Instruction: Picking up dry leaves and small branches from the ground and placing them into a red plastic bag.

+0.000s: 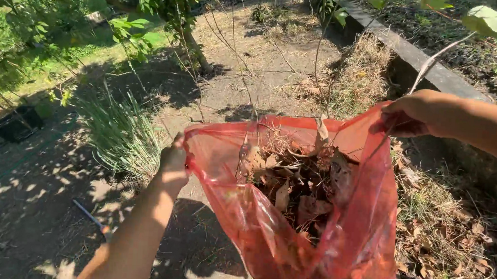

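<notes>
Spanning the two hands, a red plastic bag [312,231] is held open above the dirt ground — left hand [173,159] and right hand [409,114] clenched on opposite rim edges; dry leaves [300,187] are contained inside.

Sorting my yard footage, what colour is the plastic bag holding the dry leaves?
Translucent red-orange, seen clearly in the head view: the bag.

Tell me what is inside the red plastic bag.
Dry brown leaves and thin twigs fill the red plastic bag, held open by the left hand and right hand. Anything beneath the leaves is covered.
</notes>
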